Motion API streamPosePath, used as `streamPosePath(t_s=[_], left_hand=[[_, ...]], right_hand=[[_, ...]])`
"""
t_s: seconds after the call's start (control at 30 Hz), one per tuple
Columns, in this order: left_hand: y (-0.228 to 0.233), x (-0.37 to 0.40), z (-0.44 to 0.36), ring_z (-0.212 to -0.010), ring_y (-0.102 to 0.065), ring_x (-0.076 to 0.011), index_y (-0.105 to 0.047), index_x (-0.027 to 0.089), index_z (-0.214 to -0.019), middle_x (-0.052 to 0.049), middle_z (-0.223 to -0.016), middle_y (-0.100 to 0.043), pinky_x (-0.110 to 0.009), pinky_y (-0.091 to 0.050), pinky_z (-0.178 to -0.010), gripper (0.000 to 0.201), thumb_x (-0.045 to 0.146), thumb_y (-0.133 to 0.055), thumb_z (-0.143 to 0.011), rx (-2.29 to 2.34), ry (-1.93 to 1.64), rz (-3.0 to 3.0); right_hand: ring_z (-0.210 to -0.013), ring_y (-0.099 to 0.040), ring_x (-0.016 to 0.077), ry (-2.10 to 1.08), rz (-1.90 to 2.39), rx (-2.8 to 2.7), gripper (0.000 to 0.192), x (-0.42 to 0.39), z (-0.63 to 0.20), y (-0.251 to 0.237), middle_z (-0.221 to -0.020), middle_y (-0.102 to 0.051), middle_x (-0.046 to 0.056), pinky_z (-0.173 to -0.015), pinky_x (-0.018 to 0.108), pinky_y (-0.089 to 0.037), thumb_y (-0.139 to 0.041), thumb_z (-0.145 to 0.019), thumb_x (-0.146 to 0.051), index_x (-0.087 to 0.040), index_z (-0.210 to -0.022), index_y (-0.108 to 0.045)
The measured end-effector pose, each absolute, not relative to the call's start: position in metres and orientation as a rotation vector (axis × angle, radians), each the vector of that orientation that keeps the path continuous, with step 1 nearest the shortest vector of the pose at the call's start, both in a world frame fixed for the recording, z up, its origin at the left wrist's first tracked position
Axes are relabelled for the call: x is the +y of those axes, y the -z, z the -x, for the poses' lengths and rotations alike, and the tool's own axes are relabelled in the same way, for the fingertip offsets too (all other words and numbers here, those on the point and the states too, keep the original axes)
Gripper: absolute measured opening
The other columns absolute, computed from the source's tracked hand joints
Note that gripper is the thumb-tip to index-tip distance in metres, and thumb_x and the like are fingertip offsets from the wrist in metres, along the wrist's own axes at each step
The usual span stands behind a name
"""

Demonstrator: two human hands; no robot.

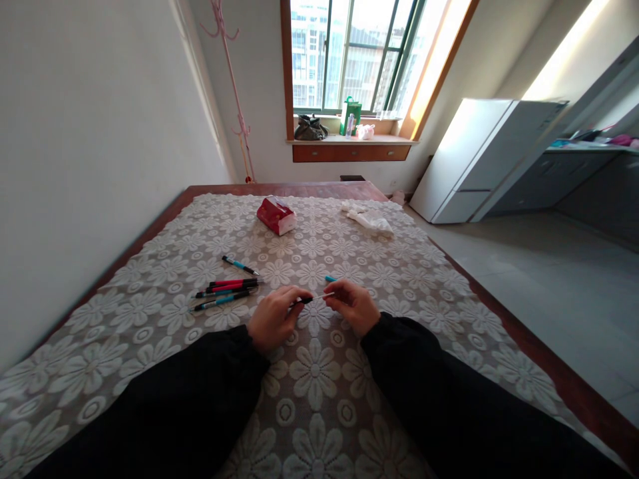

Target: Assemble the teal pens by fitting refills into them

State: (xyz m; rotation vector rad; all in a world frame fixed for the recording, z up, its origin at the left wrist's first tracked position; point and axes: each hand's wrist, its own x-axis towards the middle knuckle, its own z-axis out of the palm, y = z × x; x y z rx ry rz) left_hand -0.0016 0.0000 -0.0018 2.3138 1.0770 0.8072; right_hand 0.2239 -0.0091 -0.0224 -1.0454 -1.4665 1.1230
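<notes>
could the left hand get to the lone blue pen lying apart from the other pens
Probably yes. The blue pen lies on bare cloth ahead and left of the left hand, with nothing between them, though that hand's grip is busy with a dark pen part.

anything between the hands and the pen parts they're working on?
No. The left hand already grips the dark pen barrel, and the right hand pinches the thin refill. The other pens lie off to the left.
</notes>
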Motion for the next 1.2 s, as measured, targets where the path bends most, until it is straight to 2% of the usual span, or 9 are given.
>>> streamPosePath(t_s=[0.1,0.23,0.37,0.53,0.67,0.77,0.93,1.2], left_hand=[[0.002,0.000,0.002,-0.096,-0.066,-0.0181,-0.066,0.024,-0.113,-0.003,-0.107,-0.071,-0.031,-0.053,-0.089,0.025,0.013,-0.053,-0.095,1.096,-0.819,-2.292],[0.002,0.000,0.002,-0.095,-0.067,-0.0179,-0.066,0.025,-0.113,-0.002,-0.106,-0.071,-0.030,-0.053,-0.088,0.025,0.013,-0.054,-0.094,1.142,-0.843,-2.272],[0.001,-0.001,0.002,-0.093,-0.068,-0.0181,-0.065,0.025,-0.115,-0.002,-0.106,-0.071,-0.030,-0.053,-0.086,0.027,0.013,-0.054,-0.094,1.188,-0.820,-2.294],[-0.001,-0.002,0.002,-0.106,-0.066,-0.0203,-0.063,0.027,-0.121,-0.002,-0.116,-0.070,-0.033,-0.052,-0.091,0.030,0.014,-0.050,-0.097,1.138,-0.767,-2.374],[0.000,-0.003,0.002,-0.108,-0.065,-0.0206,-0.063,0.028,-0.121,-0.002,-0.117,-0.069,-0.034,-0.051,-0.092,0.030,0.014,-0.048,-0.098,1.127,-0.754,-2.409],[0.000,-0.003,0.002,-0.107,-0.065,-0.0203,-0.063,0.027,-0.119,-0.002,-0.116,-0.069,-0.034,-0.050,-0.093,0.029,0.014,-0.048,-0.097,1.116,-0.760,-2.432],[-0.001,-0.004,0.002,-0.106,-0.065,-0.0200,-0.062,0.025,-0.115,-0.002,-0.114,-0.069,-0.034,-0.050,-0.092,0.027,0.011,-0.048,-0.095,1.124,-0.770,-2.424],[-0.001,-0.004,0.001,-0.106,-0.064,-0.0212,-0.061,0.024,-0.120,-0.004,-0.113,-0.069,-0.035,-0.050,-0.092,0.031,0.010,-0.048,-0.095,1.074,-0.741,-2.457]], right_hand=[[-0.074,-0.068,0.0159,-1.168,1.029,-1.425,0.032,-0.007,-0.224,0.026,-0.085,-0.071,0.002,-0.065,0.029,-0.055,-0.075,-0.076,-0.034,-0.022,-0.104,-0.063],[-0.082,-0.069,0.0164,-1.107,1.016,-1.418,0.035,-0.005,-0.225,0.029,-0.089,-0.070,0.003,-0.076,0.032,-0.057,-0.072,-0.074,-0.026,-0.021,-0.106,-0.060],[-0.078,-0.068,0.0155,-1.122,0.953,-1.389,0.027,-0.005,-0.224,0.031,-0.089,-0.069,0.003,-0.074,0.034,-0.059,-0.064,-0.079,-0.024,-0.021,-0.106,-0.060],[-0.078,-0.070,0.0168,-1.130,1.003,-1.386,0.025,-0.006,-0.224,0.029,-0.088,-0.072,0.004,-0.077,0.035,-0.058,-0.068,-0.079,-0.029,-0.021,-0.102,-0.060],[-0.087,-0.069,0.0187,-0.962,1.049,-1.386,0.028,-0.006,-0.225,0.026,-0.093,-0.072,0.005,-0.082,0.036,-0.057,-0.070,-0.079,-0.031,-0.022,-0.104,-0.060],[-0.086,-0.067,0.0171,-0.836,1.067,-1.371,0.032,-0.008,-0.225,0.023,-0.098,-0.070,0.004,-0.083,0.036,-0.057,-0.071,-0.081,-0.032,-0.023,-0.108,-0.058],[-0.083,-0.065,0.0169,-0.740,1.060,-1.420,0.027,-0.011,-0.223,0.020,-0.090,-0.067,0.002,-0.081,0.035,-0.057,-0.068,-0.084,-0.030,-0.024,-0.108,-0.057],[-0.080,-0.066,0.0169,-0.795,1.044,-1.477,0.027,-0.011,-0.222,0.020,-0.088,-0.068,0.002,-0.079,0.035,-0.057,-0.067,-0.083,-0.029,-0.023,-0.107,-0.056]])
